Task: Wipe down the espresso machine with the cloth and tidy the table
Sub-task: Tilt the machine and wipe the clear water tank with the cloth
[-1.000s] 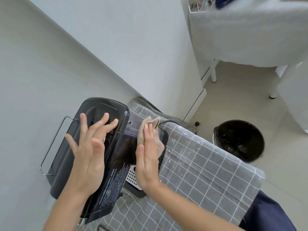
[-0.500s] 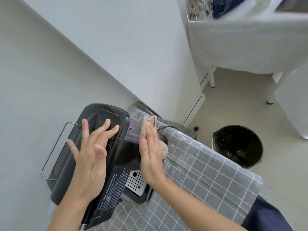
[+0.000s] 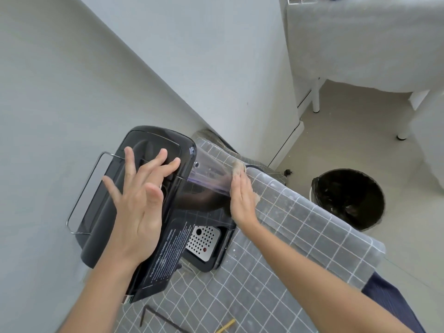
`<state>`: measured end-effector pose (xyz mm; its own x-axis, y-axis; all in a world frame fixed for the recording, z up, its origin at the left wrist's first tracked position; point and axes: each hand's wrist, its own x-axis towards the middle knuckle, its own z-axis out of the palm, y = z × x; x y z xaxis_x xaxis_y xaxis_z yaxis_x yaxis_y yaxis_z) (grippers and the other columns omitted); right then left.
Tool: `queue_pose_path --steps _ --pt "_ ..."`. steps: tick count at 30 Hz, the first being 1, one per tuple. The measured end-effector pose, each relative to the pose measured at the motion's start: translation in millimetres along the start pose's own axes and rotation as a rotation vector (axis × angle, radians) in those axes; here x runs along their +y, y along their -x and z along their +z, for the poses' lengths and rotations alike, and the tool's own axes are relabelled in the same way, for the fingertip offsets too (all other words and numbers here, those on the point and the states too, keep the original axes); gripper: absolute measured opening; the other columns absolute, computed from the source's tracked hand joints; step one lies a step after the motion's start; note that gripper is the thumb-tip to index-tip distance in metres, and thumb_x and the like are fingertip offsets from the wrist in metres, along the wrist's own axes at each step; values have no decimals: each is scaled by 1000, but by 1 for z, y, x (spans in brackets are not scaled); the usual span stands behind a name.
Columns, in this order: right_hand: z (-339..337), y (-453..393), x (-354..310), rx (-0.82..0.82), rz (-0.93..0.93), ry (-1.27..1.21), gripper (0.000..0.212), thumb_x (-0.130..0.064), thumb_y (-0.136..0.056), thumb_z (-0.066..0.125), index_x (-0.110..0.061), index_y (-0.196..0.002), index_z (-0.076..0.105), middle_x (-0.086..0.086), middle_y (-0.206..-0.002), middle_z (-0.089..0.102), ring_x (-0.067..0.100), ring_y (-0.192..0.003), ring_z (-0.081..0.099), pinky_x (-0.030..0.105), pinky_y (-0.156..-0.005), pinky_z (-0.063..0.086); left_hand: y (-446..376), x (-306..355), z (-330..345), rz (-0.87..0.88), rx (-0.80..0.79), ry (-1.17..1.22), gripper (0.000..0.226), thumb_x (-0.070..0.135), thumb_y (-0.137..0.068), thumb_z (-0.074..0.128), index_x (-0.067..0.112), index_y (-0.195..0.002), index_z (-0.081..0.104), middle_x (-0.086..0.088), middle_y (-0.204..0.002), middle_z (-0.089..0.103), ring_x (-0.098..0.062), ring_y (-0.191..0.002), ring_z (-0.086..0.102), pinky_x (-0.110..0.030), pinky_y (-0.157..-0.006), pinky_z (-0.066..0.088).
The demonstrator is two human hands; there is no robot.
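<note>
Beige cloth (image 3: pixel 237 167) lies under my flat right grip (image 3: pixel 242 203), against the side of the espresso machine (image 3: pixel 158 258); left grip (image 3: pixel 139 207) splayed over its top.

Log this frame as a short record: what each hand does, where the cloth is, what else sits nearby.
left hand: flat, fingers spread, resting on top of the espresso machine
right hand: flat, fingers straight, pressing the cloth against the clear tank on the machine's side
cloth: beige, bunched, showing beyond the right fingertips
surface: grey checked tablecloth, machine standing on it
floor: black bin, past the tablecloth's edge
</note>
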<state>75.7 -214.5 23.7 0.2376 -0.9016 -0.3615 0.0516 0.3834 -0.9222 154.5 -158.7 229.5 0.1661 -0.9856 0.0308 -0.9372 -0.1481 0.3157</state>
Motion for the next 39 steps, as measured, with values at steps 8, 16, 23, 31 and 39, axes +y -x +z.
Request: queue_pose_path --steps 8,16,23,31,39 --pt "45 116 -96 -70 -120 -221 58 -44 -102 16 -36 -149 -17 -27 -150 -34 -13 -135 -32 18 -113 -20 1 2 -1 -14 2 44 90 75 -80 -12 35 -135 48 25 -151 29 -1 -146 -17 -43 -107 -29" --pt "35 41 2 164 -16 -90 53 -41 -104 17 -30 -154 3 -18 -162 -3 -5 -147 -4 38 -124 4 2 1 1 -21 3 21 90 75 -80 -11 34 -136 48 22 -152 30 -2 -146 -17 -49 -107 -28" --pt "30 63 9 42 208 -123 52 -46 -101 5 -34 -146 -19 -20 -156 -22 -9 -141 -17 19 -114 -11 2 1 1 -16 -5 4 92 76 -79 -12 34 -137 47 20 -153 29 0 -145 -18 -51 -108 -27" --pt "6 4 4 100 68 -96 51 -49 -103 16 -32 -149 32 -17 -156 29 0 -144 21 32 -122 13 2 -1 1 -6 1 -23 89 74 -80 -11 36 -136 47 21 -153 29 -1 -146 -16 -48 -106 -27" --pt "-9 9 25 68 -56 4 44 -43 -103 31 -32 -144 43 -14 -149 43 1 -137 38 21 -113 29 2 -1 1 12 25 -36 87 73 -83 -9 35 -135 48 20 -151 31 -2 -146 -17 -47 -105 -29"
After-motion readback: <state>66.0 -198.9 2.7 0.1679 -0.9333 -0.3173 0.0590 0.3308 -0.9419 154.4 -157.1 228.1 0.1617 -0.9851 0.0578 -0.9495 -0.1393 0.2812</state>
